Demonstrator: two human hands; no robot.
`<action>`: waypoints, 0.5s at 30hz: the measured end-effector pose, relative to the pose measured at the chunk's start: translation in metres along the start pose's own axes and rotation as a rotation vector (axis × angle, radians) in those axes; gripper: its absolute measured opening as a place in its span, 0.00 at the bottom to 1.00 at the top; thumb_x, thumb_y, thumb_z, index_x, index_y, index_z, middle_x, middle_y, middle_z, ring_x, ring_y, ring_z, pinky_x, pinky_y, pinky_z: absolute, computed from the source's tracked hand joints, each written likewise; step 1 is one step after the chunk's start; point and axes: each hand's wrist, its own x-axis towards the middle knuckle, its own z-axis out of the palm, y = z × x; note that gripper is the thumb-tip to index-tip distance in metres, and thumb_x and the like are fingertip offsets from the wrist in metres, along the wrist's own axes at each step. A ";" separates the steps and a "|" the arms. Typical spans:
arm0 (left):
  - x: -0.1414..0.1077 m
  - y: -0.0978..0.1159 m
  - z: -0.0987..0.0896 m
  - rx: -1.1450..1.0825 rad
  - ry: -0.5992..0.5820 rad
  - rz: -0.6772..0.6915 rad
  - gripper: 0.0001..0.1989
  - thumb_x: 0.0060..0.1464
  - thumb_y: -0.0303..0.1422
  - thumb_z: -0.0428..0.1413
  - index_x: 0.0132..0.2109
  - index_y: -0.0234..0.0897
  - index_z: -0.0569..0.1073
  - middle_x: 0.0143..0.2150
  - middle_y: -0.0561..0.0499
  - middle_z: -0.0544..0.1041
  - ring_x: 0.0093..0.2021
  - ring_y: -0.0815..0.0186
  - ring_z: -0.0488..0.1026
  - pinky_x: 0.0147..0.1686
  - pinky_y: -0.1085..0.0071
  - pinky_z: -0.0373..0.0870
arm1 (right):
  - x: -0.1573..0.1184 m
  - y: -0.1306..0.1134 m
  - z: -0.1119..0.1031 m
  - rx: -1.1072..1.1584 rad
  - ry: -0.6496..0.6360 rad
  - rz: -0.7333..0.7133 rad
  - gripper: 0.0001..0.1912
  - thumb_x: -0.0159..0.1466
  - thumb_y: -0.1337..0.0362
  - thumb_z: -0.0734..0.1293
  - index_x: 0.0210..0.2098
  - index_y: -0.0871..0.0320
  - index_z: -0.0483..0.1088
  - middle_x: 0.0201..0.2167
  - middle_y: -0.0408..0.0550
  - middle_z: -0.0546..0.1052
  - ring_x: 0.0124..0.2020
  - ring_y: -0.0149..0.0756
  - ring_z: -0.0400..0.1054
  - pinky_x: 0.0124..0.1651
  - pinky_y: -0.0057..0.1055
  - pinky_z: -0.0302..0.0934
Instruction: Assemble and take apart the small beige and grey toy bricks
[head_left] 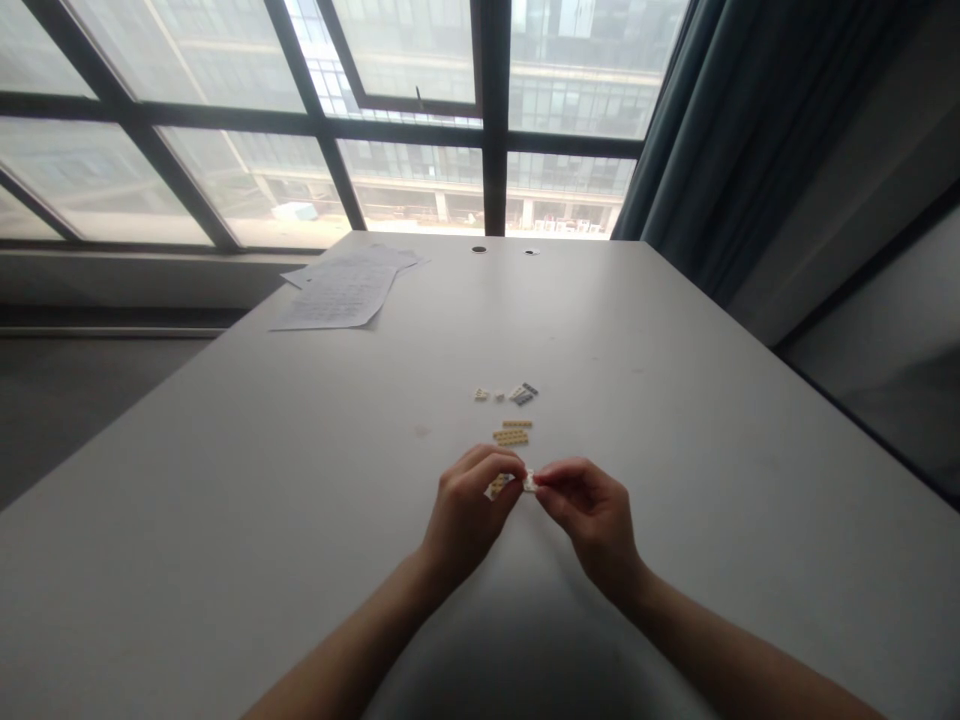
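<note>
Between the fingertips of both hands is a small white piece (pixel 530 481). My left hand (pixel 472 500) pinches it from the left, and my right hand (pixel 592 510) pinches it from the right. A tan piece (pixel 497 485) shows in the gap between my left thumb and fingers; whether it is held or lies on the table I cannot tell. Just beyond the hands lie tan studded strips (pixel 511 437), with another tan strip (pixel 517 424) behind them. Farther back are small cream pieces (pixel 481 395), a tiny white piece (pixel 499 397) and grey strips (pixel 524 397) beside a pale one.
The pieces lie on a white table (pixel 300 480). Printed sheets of paper (pixel 341 295) overlap at its far left. Two round holes (pixel 479 250) sit near the far edge, below a large window. A dark blue curtain (pixel 697 150) hangs at the right.
</note>
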 end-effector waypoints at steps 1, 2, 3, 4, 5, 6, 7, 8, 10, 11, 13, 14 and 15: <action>0.000 0.000 0.000 0.009 0.012 0.033 0.05 0.52 0.23 0.57 0.31 0.37 0.72 0.33 0.51 0.76 0.34 0.68 0.73 0.37 0.72 0.70 | 0.000 -0.001 0.000 -0.019 -0.011 -0.024 0.04 0.58 0.65 0.70 0.33 0.56 0.72 0.32 0.46 0.76 0.36 0.35 0.71 0.43 0.34 0.67; 0.000 0.000 0.000 0.017 0.027 0.071 0.05 0.52 0.23 0.57 0.32 0.37 0.72 0.33 0.51 0.76 0.34 0.68 0.73 0.36 0.71 0.70 | -0.001 -0.002 0.000 -0.037 -0.022 -0.045 0.03 0.58 0.66 0.70 0.33 0.56 0.72 0.32 0.45 0.76 0.36 0.35 0.71 0.43 0.34 0.67; 0.000 0.000 0.000 0.027 0.043 0.109 0.05 0.52 0.23 0.57 0.32 0.38 0.72 0.33 0.51 0.76 0.34 0.68 0.72 0.36 0.71 0.70 | -0.001 -0.002 0.000 -0.053 -0.031 -0.064 0.03 0.58 0.66 0.70 0.33 0.56 0.72 0.33 0.45 0.75 0.36 0.36 0.71 0.43 0.34 0.67; 0.000 0.000 -0.001 0.037 0.058 0.145 0.06 0.52 0.23 0.57 0.32 0.38 0.72 0.33 0.51 0.76 0.34 0.68 0.72 0.36 0.71 0.70 | -0.001 -0.002 0.000 -0.065 -0.038 -0.081 0.04 0.58 0.66 0.70 0.34 0.56 0.72 0.33 0.45 0.75 0.36 0.36 0.70 0.42 0.34 0.67; 0.000 0.001 -0.001 0.047 0.074 0.177 0.06 0.52 0.22 0.57 0.32 0.38 0.72 0.33 0.51 0.77 0.34 0.68 0.72 0.36 0.71 0.70 | 0.000 -0.001 -0.001 -0.079 -0.043 -0.097 0.05 0.58 0.66 0.70 0.35 0.56 0.72 0.33 0.46 0.74 0.36 0.36 0.70 0.42 0.34 0.67; 0.000 0.001 -0.002 0.056 0.088 0.203 0.06 0.52 0.22 0.57 0.32 0.38 0.72 0.33 0.51 0.77 0.34 0.68 0.71 0.35 0.71 0.70 | 0.000 -0.001 -0.001 -0.095 -0.046 -0.112 0.07 0.58 0.66 0.70 0.37 0.55 0.72 0.35 0.46 0.74 0.36 0.36 0.70 0.42 0.34 0.67; 0.000 0.001 -0.003 0.065 0.098 0.222 0.06 0.52 0.22 0.57 0.32 0.38 0.72 0.33 0.50 0.77 0.34 0.68 0.71 0.35 0.71 0.70 | 0.001 0.000 -0.002 -0.115 -0.050 -0.127 0.09 0.58 0.66 0.70 0.39 0.55 0.72 0.37 0.47 0.74 0.36 0.36 0.70 0.41 0.35 0.67; 0.001 0.001 -0.003 0.073 0.104 0.238 0.06 0.52 0.22 0.57 0.32 0.38 0.72 0.33 0.50 0.77 0.34 0.67 0.71 0.35 0.70 0.70 | 0.002 0.001 -0.003 -0.137 -0.061 -0.140 0.12 0.57 0.66 0.70 0.41 0.55 0.72 0.38 0.48 0.73 0.36 0.36 0.69 0.41 0.35 0.67; 0.000 -0.001 -0.005 0.089 0.106 0.260 0.06 0.52 0.23 0.57 0.32 0.39 0.72 0.34 0.50 0.78 0.34 0.67 0.71 0.36 0.70 0.70 | 0.004 0.001 -0.003 -0.186 -0.100 -0.152 0.14 0.57 0.66 0.70 0.44 0.54 0.72 0.41 0.49 0.73 0.37 0.36 0.69 0.41 0.35 0.67; 0.000 -0.002 -0.005 0.094 0.104 0.267 0.05 0.52 0.23 0.58 0.32 0.39 0.72 0.35 0.50 0.78 0.35 0.67 0.71 0.37 0.69 0.71 | 0.005 0.000 -0.004 -0.209 -0.122 -0.155 0.15 0.57 0.66 0.70 0.44 0.54 0.72 0.41 0.49 0.74 0.38 0.37 0.69 0.41 0.35 0.67; -0.001 -0.004 -0.005 0.103 0.098 0.279 0.06 0.52 0.23 0.58 0.33 0.39 0.72 0.35 0.50 0.78 0.35 0.67 0.72 0.37 0.69 0.70 | 0.006 -0.001 -0.005 -0.249 -0.151 -0.159 0.14 0.57 0.66 0.70 0.44 0.54 0.73 0.39 0.48 0.74 0.38 0.37 0.69 0.40 0.35 0.67; -0.001 -0.005 -0.004 0.108 0.095 0.283 0.06 0.52 0.23 0.58 0.33 0.39 0.72 0.35 0.50 0.78 0.35 0.67 0.72 0.37 0.69 0.70 | 0.007 -0.002 -0.005 -0.267 -0.156 -0.160 0.14 0.58 0.66 0.70 0.44 0.54 0.73 0.39 0.48 0.75 0.38 0.37 0.69 0.40 0.35 0.67; -0.002 -0.006 -0.004 0.113 0.093 0.287 0.06 0.52 0.23 0.57 0.33 0.39 0.72 0.35 0.50 0.78 0.35 0.67 0.72 0.37 0.69 0.70 | 0.007 -0.003 -0.005 -0.284 -0.155 -0.164 0.14 0.57 0.66 0.70 0.44 0.54 0.73 0.39 0.48 0.75 0.37 0.36 0.69 0.40 0.34 0.67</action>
